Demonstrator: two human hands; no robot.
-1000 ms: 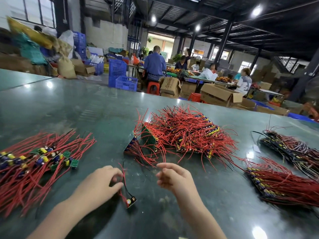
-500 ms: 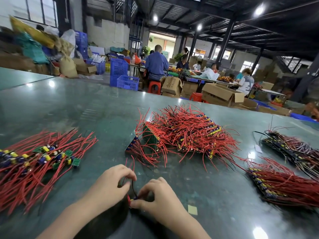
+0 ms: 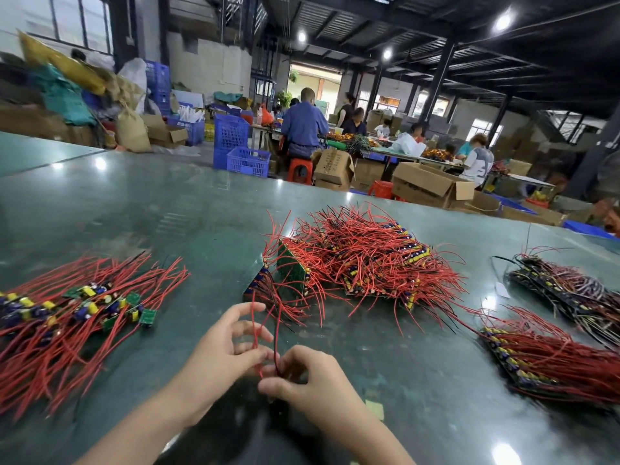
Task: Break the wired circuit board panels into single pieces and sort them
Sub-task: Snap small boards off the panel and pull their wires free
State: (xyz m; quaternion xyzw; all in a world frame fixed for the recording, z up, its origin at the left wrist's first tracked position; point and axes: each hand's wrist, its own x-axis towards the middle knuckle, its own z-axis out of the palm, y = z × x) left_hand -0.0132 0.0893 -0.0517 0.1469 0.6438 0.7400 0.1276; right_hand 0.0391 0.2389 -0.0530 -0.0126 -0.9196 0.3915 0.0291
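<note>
Near the front of the dark green table (image 3: 167, 209), my left hand (image 3: 221, 357) and my right hand (image 3: 312, 380) meet around a small wired board piece. Its red and black wires (image 3: 265, 330) rise between my fingers; the board itself is hidden under my right hand. Both hands pinch the piece. To the left lies a heap of single boards with red wires (image 3: 73, 313). A big tangle of wired panels (image 3: 362, 260) sits straight ahead, one green panel (image 3: 290, 273) leaning upright at its left edge.
Two more stacks of wired panels lie at the right, a red-wired stack (image 3: 550, 360) and a darker stack (image 3: 570, 290). A small pale paper scrap (image 3: 375, 409) lies by my right wrist. Beyond the table's far edge are cardboard boxes (image 3: 429, 186), blue crates (image 3: 241, 152) and seated workers.
My right hand came in from the right and closed onto the piece that my left hand was holding. The wires now stand up between both hands.
</note>
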